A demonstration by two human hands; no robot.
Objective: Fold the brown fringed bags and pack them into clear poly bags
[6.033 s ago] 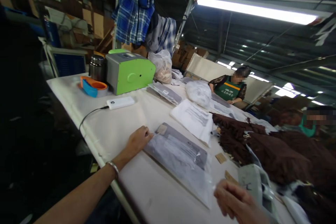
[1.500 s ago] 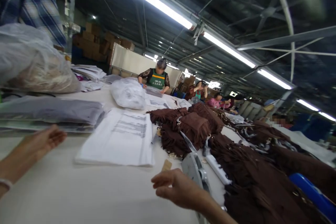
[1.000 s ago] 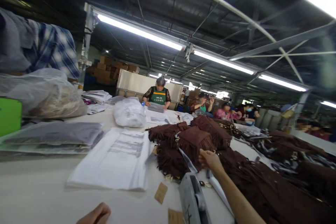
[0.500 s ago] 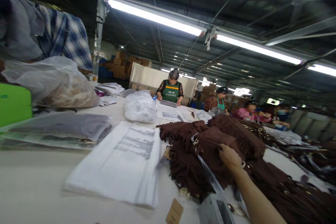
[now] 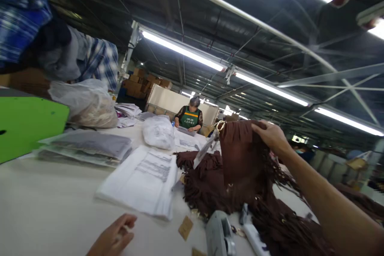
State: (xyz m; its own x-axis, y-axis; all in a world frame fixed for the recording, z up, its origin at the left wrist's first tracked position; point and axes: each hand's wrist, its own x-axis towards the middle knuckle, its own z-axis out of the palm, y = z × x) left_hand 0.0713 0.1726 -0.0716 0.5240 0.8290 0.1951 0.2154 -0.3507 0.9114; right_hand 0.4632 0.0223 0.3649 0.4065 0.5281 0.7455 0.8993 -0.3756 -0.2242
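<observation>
My right hand [image 5: 271,138] pinches the top edge of a dark brown fringed bag [image 5: 240,152], lifting it above the pile. A gold-coloured ring and a clear strip hang at the bag's left corner. Under it lie more brown fringed bags [image 5: 201,192] in a heap. My left hand [image 5: 115,234] is low over the table, fingers loosely curled with the thumb apart, and nothing clear shows in it. Nearest to that hand is a stack of white printed plastic bags [image 5: 138,186].
A grey tape dispenser [image 5: 218,232] and brown tags [image 5: 185,227] lie near the front. Packed clear bags [image 5: 87,148], a green box [image 5: 33,124] and a full plastic sack [image 5: 87,104] line the left. Across the table [image 5: 60,196] a co-worker [image 5: 190,116] handles a packet.
My right hand has raised one brown bag off the pile, where it lay before. My left hand has come into view at the bottom. The camera view has shifted and tilted.
</observation>
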